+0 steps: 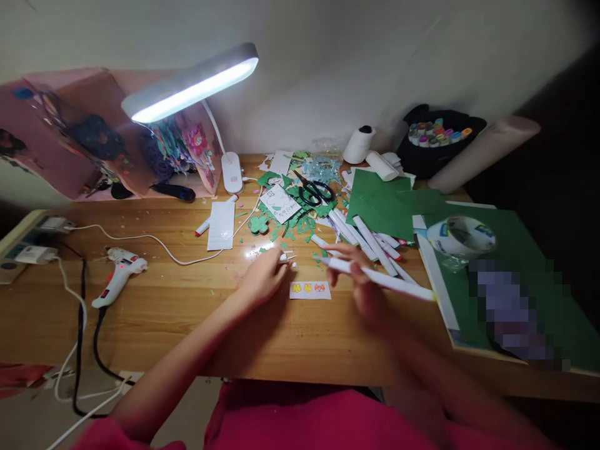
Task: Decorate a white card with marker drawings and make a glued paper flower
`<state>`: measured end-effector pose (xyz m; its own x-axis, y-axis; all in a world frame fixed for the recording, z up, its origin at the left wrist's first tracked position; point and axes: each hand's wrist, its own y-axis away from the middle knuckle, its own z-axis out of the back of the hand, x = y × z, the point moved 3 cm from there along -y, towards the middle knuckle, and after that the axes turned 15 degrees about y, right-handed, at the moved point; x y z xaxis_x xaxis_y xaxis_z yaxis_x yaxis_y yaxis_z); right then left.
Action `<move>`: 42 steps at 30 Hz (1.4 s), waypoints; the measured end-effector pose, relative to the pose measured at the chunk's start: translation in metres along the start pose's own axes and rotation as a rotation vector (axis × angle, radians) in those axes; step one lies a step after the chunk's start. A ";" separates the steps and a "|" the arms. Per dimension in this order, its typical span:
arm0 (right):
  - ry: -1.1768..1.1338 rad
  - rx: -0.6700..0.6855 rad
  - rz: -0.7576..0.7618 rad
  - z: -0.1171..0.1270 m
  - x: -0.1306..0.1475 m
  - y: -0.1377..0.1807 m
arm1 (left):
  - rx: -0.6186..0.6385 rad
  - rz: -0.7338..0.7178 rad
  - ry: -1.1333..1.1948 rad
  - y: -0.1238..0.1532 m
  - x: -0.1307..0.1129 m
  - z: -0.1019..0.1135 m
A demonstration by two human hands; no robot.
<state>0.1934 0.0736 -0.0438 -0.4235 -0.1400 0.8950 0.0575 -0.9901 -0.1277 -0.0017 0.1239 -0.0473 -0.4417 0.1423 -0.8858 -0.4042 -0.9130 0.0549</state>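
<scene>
- Nearest: a bright pink garment [290, 419], on the near side of the card [310, 295].
- The card is a small strip with two yellow flowers and one orange figure on it, lying flat on the wooden surface [178, 340].
- Left hand [263, 278]: just left of the card and reaching a little beyond it, fingers curled closed on a small white piece [284, 257], too small to identify.
- Right hand [363, 281]: right of the card, somewhat blurred, fingers closed around a white marker [398, 284] whose narrow end points left.
- Black bag [412, 161]: well beyond the card and to its right, open at the top, packed upright with pens [438, 133] in many colours.
- Pink box [105, 94]: well beyond the card and to its left, holding flower decorations [197, 139] and hanging strands; its deeper contents are too dark to make out.
- Clear wrapping [324, 165]: beyond the card, with pale blue pieces at it.
- Between card and wrapping: scissors [315, 192] on green paper scraps [293, 226].
- Right of the card: a tape roll [440, 237], resting on green sheets [509, 244].
</scene>
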 end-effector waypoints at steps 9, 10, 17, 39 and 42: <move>-0.086 0.170 -0.205 -0.031 -0.020 -0.005 | 0.239 -0.128 -0.053 0.005 0.005 0.012; -0.066 0.171 -0.203 -0.033 -0.021 -0.004 | 0.251 -0.138 -0.052 0.005 0.006 0.012; 0.156 0.157 -0.153 -0.037 -0.017 -0.004 | 0.257 -0.159 -0.083 0.005 0.012 0.007; 0.248 0.127 -0.096 -0.038 -0.019 -0.006 | 0.244 -0.176 -0.143 0.006 0.014 0.005; 0.233 0.133 -0.089 -0.039 -0.020 -0.006 | 0.246 -0.181 -0.154 0.005 0.014 0.005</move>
<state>0.1665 0.0821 -0.0777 -0.6278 -0.0632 0.7758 0.1226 -0.9923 0.0184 -0.0142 0.1228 -0.0571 -0.4531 0.3663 -0.8127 -0.6600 -0.7507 0.0296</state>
